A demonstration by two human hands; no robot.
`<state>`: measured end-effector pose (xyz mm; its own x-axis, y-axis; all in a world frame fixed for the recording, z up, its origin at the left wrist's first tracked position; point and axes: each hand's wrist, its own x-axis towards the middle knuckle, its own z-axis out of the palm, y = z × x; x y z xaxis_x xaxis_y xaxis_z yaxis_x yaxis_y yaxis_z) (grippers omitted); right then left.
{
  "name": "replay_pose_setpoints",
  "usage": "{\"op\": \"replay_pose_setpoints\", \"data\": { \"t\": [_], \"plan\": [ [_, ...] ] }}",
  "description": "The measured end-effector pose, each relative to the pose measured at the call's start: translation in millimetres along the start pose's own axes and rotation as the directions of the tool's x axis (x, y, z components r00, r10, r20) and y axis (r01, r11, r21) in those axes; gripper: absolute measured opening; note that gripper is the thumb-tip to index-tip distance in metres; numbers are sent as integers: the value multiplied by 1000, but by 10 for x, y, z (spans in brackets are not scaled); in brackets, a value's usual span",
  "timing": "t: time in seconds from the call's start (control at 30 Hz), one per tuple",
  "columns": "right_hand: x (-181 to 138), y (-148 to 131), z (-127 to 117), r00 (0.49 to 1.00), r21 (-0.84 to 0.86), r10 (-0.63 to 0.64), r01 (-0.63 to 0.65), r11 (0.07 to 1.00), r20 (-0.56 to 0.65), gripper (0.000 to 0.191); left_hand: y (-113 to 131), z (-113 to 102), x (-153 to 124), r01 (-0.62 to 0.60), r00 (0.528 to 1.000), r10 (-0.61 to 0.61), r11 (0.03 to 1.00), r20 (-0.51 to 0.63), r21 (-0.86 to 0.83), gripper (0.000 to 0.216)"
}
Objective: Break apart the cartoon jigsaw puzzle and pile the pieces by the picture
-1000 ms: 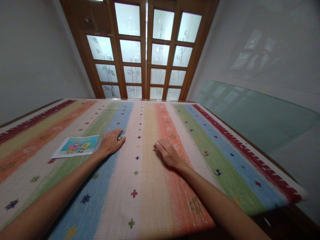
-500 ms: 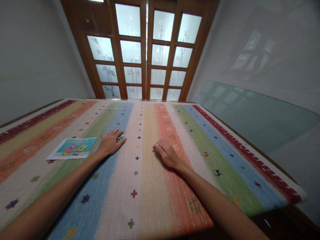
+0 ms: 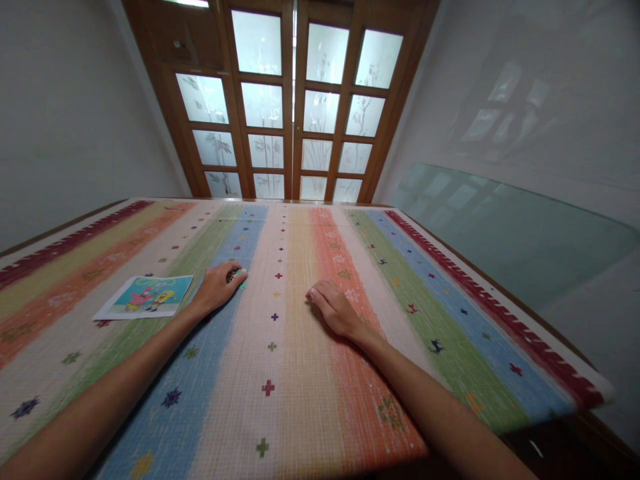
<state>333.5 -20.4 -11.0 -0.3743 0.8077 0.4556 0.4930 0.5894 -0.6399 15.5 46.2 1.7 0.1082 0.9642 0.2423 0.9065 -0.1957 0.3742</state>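
Observation:
My left hand [image 3: 216,287] lies on the striped cloth [image 3: 280,373] with its fingers curled over a few small coloured pieces [image 3: 238,275] that peek out under the fingertips; I cannot make out what they are. Just left of that hand lies a cartoon picture card [image 3: 146,296], flat on the cloth and apart from the hand. My right hand [image 3: 336,307] rests palm down on the orange stripe, fingers bent and together, with nothing visible in it.
The cloth covers a wide table whose right edge [image 3: 540,353] runs close to a grey wall. A wooden door with frosted glass panes [image 3: 295,100] stands behind the far edge.
The card has slid a little to the left. My left hand's fingers have curled in tighter over the small pieces. My right hand has barely moved.

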Motion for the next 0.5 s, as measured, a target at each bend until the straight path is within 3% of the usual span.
{"op": "replay_pose_setpoints", "data": {
  "t": [0.5],
  "plan": [
    [-4,12,3,1000,-21,-15,15,1000,-1,43,-70,-25,1,58,997,-60,998,-56,-29,53]
  ]
}}
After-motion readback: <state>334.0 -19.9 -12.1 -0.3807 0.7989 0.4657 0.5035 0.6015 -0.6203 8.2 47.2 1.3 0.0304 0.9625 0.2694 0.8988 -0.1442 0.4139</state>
